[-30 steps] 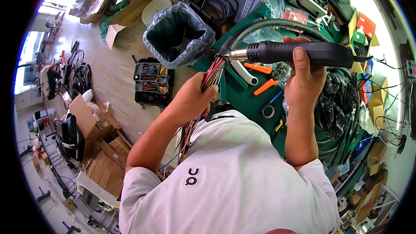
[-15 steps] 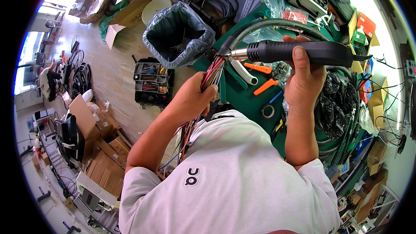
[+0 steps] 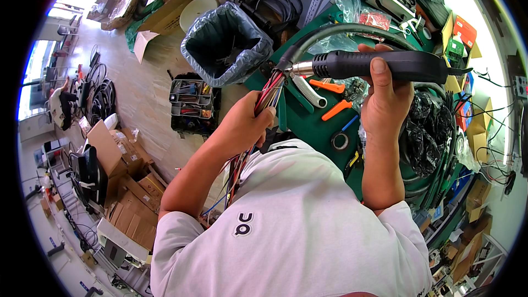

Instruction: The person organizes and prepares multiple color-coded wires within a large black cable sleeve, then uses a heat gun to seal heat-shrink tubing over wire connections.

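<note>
My right hand [image 3: 388, 104] is wrapped round a black heat gun [image 3: 344, 66], thumb on its near side, body lying level and pointing left. Its metal nozzle [image 3: 302, 69] is at the stripped end of a thick black cable [image 3: 324, 30], where a bundle of thin coloured wires [image 3: 270, 92] comes out; whether it touches cannot be told. My left hand [image 3: 245, 124] is closed round those wires just below the cable end. Their loose ends hang down past my left wrist beside my shirt. The cable arches away to the right behind the heat gun.
A green work mat [image 3: 305, 126] holds orange-handled tools [image 3: 336, 110], a white-handled cutter [image 3: 312, 92] and a tape roll [image 3: 340, 141]. A lined bin [image 3: 192, 49] and an open toolbox [image 3: 171, 99] stand on the left. Black plastic [image 3: 426, 132] and coiled cable lie right.
</note>
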Demonstrator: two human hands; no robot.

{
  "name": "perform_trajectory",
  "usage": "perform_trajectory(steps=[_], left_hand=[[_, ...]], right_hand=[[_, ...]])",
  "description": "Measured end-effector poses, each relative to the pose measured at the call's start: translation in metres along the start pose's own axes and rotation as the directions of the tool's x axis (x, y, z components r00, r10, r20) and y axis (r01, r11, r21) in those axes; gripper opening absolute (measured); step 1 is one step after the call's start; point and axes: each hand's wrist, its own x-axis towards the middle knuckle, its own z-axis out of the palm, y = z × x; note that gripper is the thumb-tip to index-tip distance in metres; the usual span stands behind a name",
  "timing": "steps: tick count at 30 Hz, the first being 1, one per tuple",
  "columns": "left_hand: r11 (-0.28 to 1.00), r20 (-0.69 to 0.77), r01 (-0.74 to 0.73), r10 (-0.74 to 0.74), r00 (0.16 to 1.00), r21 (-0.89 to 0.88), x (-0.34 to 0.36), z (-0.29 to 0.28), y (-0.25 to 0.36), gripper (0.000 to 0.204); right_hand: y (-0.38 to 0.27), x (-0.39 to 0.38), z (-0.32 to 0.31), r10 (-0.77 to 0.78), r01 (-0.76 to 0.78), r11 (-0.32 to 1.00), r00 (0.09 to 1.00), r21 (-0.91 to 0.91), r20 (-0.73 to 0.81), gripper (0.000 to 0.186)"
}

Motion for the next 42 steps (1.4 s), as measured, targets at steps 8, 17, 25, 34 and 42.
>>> perform_trajectory(steps=[8, 17, 25, 34, 42], left_hand=[[1.0, 0.004, -0.003, 0.003, 1.0, -0.008, -0.0002, -0.0008, 0.0027, 0.017], [1.0, 0.007, -0.009, 0.009, 1.0, -0.014, 0.0008, -0.001, -0.0012, 0.017], [1.0, 0.009, -0.003, 0.003, 1.0, 0.002, 0.0003, -0.0012, -0.0007, 0.02], [1.0, 0.008, -0.004, 0.004, 1.0, 0.002, 0.0007, -0.0012, -0.0017, 0.019], [1.0, 0.012, -0.01, 0.01, 1.0, 0.002, -0.0003, 0.0001, -0.001, 0.019]], right_hand=[[-0.0012, 0.0002, -0.0021, 0.035, -0.035, 0.999, 0.999, -0.004, 0.025, 0.037], [0.0019, 0.0006, 0.0015, 0.012, -0.012, 1.0, 1.0, 0.015, 0.015, 0.037], [-0.0026, 0.001, 0.0033, 0.08, -0.082, 0.99, 0.996, 0.112, 0.026, 0.032], [-0.0035, 0.001, 0.0042, 0.068, -0.07, 0.992, 0.997, 0.105, 0.021, 0.031], [0.0026, 0.0013, 0.0005, -0.006, 0.006, 1.0, 1.0, 0.006, 0.027, 0.035]])
